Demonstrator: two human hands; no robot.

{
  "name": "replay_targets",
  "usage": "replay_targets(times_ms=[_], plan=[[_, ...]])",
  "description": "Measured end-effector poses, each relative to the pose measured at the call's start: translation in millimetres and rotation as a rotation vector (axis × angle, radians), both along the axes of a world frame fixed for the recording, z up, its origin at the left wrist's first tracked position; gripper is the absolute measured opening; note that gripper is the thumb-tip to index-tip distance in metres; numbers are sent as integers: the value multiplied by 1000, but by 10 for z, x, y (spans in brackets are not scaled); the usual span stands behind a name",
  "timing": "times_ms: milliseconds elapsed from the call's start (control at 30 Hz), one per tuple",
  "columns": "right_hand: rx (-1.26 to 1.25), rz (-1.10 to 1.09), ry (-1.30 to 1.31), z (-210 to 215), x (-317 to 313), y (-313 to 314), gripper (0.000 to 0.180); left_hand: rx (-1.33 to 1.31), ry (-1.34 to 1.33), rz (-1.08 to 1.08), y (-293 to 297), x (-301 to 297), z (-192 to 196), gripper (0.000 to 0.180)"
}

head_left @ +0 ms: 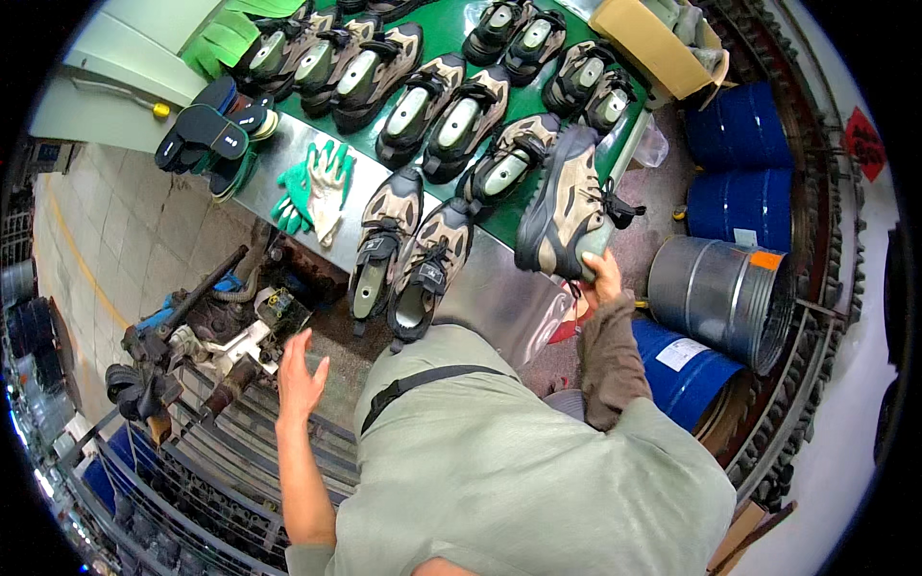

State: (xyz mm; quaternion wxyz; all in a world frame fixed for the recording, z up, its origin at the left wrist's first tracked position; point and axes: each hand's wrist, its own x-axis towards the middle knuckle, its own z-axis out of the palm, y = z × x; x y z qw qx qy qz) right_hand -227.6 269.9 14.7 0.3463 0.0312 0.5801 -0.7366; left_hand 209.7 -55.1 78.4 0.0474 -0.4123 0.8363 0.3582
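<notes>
At the table's right side my right hand (603, 278) is closed round the heel end of a tan and black sneaker (569, 187). This sneaker is tilted on its side, sole to the left, with a pale green shoe last (594, 240) in its opening and black laces dangling. My left hand (303, 376) hangs apart from everything, fingers spread and nothing in them. Between my hands, at the near table edge, stand two more sneakers: the left one (386, 221) has a last inside, and the right one (444, 245) looks hollow at the opening.
Several sneakers with lasts (471, 125) stand on the green tabletop (365, 144). Green-white gloves (322, 187) and stacked insoles (206, 134) lie at the left. A cardboard box (639, 38) sits far right. Blue drums (740, 206) and a metal drum (715, 293) line the right; machinery (230, 336) stands left.
</notes>
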Motion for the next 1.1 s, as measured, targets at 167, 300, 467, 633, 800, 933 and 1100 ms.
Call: replay_targets(times_ms=[167,300,467,633,800,933,1100], plan=[[91,613,67,1086,279,-491,80,-459,216,-350,-335,-473,737,77],[29,1208,69,1437,707,-1506,89,-908,274,-574,-509,-356,1101,60],[-48,1728,-21,1494,1757,-2720,83,-775,138,-423,-180,1104,1140,52],[-263,1781,-195,1501,3111,-3479,54,-371,-62,324,1042,2250,493,88],[-273,1780,-78,1469,4168,-3977,56,-165,290,923,1475,2242,95,91],[-425,1591,487,1469,4864,-4256,43,-111,535,1148,1266,2186,13,85],[-305,1281,1289,1556,5404,-4219,47,42,707,1221,1123,2255,85,81]])
